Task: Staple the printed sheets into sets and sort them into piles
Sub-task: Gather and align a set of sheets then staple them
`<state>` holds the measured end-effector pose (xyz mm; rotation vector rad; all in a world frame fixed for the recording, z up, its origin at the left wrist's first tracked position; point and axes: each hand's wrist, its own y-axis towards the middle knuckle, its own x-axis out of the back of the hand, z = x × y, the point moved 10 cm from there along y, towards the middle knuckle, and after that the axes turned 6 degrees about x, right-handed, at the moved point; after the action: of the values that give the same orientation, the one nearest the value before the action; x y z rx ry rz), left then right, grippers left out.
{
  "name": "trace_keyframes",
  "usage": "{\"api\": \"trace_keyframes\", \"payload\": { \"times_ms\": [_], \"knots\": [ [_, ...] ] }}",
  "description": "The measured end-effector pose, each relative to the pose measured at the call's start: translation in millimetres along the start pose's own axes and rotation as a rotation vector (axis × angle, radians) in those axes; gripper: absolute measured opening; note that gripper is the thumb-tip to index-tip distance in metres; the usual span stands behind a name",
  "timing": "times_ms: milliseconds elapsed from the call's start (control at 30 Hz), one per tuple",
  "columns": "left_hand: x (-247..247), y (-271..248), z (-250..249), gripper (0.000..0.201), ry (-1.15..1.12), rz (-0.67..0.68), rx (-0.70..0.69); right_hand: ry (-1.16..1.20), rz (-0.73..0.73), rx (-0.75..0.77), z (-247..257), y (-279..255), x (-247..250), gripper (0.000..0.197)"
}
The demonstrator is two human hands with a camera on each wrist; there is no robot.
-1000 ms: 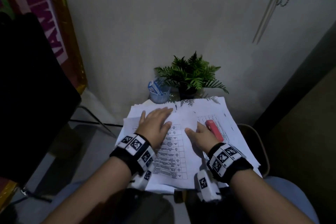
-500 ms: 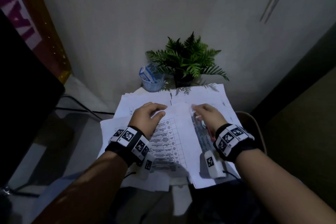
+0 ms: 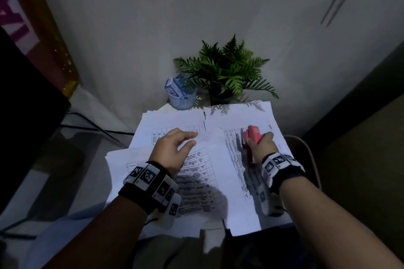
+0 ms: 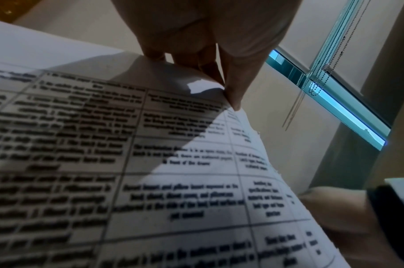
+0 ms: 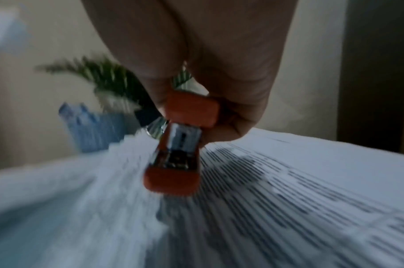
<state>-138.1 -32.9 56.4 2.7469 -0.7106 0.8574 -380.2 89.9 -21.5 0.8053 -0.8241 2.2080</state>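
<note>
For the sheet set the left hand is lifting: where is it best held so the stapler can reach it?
Probably at the far corner, pinched from above, as the left hand does now on the sheet set. That corner is raised off the pile and the rest lies flat, so its edge is open to the red stapler, which the right hand holds beside it.

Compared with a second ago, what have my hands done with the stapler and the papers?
Your right hand has picked up the red stapler, which lay on the right-hand sheets a second ago, and lifted it. Your left hand, flat on the printed sheet before, now pinches that sheet's top corner. The fern and blue cup stayed at the back.
</note>
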Motion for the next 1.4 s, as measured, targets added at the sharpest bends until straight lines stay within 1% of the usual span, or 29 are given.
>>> {"api": "trace_keyframes", "payload": {
  "times_ms": [67, 133, 200, 267, 300, 367, 433, 500, 600, 733, 833, 967, 1033, 1100, 1167, 1200, 1267, 1300, 1400],
  "knots": [
    [0.5, -1.0, -1.1, 0.02, -0.015, -0.004, -0.004, 0.283, -0.034, 0.029, 18.7, -8.1, 20.4, 0.038],
    [0.5, -2.2, -3.2, 0.019, -0.021, -0.006, -0.01, 0.575, -0.06, 0.084, 45.7, -18.8, 38.7, 0.041],
    [-0.1, -3.6, -5.4, 0.018, -0.028, 0.0, -0.008, 0.812, -0.056, 0.149, 74.5, -29.5, 48.2, 0.043],
    [-0.7, -5.5, -8.8, 0.017, -0.024, 0.006, -0.011, 0.982, -0.06, 0.239, 103.7, -41.8, 54.1, 0.038],
    [-0.9, -6.6, -11.0, 0.017, -0.019, 0.007, -0.018, 1.015, -0.071, 0.289, 116.2, -47.4, 56.1, 0.037],
    [0.4, -9.0, -17.0, 0.017, -0.001, 0.0, -0.048, 0.996, -0.078, 0.366, 136.0, -59.5, 53.7, 0.039],
    [2.9, -11.8, -23.0, 0.017, 0.02, -0.014, -0.081, 0.9, -0.072, 0.398, 146.1, -69.2, 39.8, 0.041],
    [4.4, -13.9, -27.0, 0.016, 0.02, -0.018, -0.094, 0.797, -0.092, 0.413, 145.3, -75.4, 26.3, 0.042],
    [9.3, -18.2, -30.8, 0.016, -0.003, -0.029, -0.095, 0.689, -0.101, 0.443, 139.3, -80.9, 10.4, 0.034],
    [12.8, -23.5, -36.4, 0.016, -0.033, -0.036, -0.11, 0.602, -0.168, 0.414, 129.0, -80.8, 1.0, 0.027],
    [12.3, -26.6, -38.5, 0.017, -0.051, -0.023, -0.121, 0.626, -0.197, 0.391, 127.3, -79.4, -0.3, 0.024],
    [12.9, -30.7, -41.1, 0.021, -0.056, -0.013, -0.115, 0.685, -0.244, 0.368, 125.7, -81.6, 3.5, 0.034],
    [11.5, -33.0, -41.8, 0.031, 0.031, 0.02, -0.108, 0.73, -0.244, 0.358, 125.2, -82.9, 3.7, 0.03],
    [10.4, -33.7, -39.0, 0.041, 0.248, 0.069, -0.089, 0.745, -0.236, 0.366, 125.2, -83.1, 4.5, 0.022],
    [12.3, -32.9, -36.0, 0.037, 0.475, 0.103, -0.099, 0.742, -0.238, 0.38, 126.4, -83.2, 7.8, 0.023],
    [16.6, -32.7, -34.9, 0.033, 0.519, 0.101, -0.099, 0.738, -0.245, 0.373, 126.0, -82.6, 10.4, 0.028],
    [31.8, -32.8, -34.4, 0.027, 0.487, 0.045, -0.084, 0.751, -0.279, 0.354, 123.3, -81.3, 21.4, 0.043],
    [42.4, -33.1, -35.4, 0.024, 0.456, -0.002, -0.074, 0.807, -0.308, 0.343, 119.9, -82.1, 31.7, 0.045],
    [82.1, -34.5, -37.8, 0.021, 0.402, -0.169, -0.023, 0.988, -0.347, 0.283, 100.8, -86.7, 57.4, 0.037]
  ]
}}
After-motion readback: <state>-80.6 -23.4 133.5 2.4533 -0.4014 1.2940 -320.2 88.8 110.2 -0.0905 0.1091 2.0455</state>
